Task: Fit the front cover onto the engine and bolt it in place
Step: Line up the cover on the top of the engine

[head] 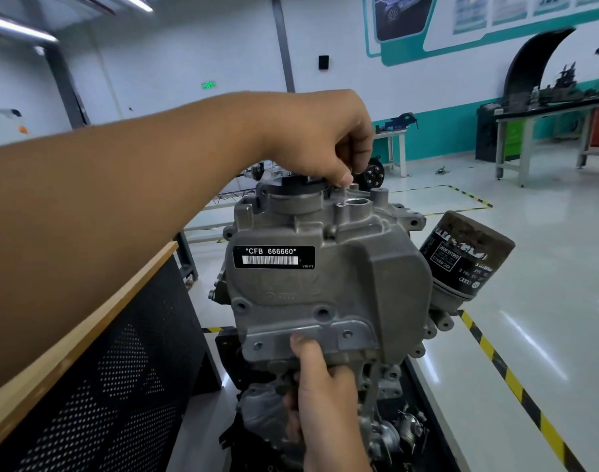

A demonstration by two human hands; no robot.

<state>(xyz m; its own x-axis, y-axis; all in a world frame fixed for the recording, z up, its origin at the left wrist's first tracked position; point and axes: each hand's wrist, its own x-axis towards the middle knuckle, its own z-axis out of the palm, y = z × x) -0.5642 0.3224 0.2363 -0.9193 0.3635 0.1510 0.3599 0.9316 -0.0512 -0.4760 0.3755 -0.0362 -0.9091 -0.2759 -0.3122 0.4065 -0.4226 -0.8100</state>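
We view the front cover [325, 277], a grey cast piece with a black label, lying flat against the end of the engine [376, 420] and facing us, its long axis running from the near lower edge up and away to the far upper edge. The left hand [322, 141] reaches over that far upper edge, thumb and fingers curled downward and pinched at a bolt boss; whether they hold a bolt we cannot tell, as the fingertips hide it. The right hand [322, 390] grips the near lower edge, thumb pressed on the flange, fingers wrapped underneath. We judge that the next move depends on the upper boss directly below the left fingertips, so the left hand is the nearer 1. An oil filter [468, 257] projects to the right. A desk [87, 321] with a wooden edge stands at left.
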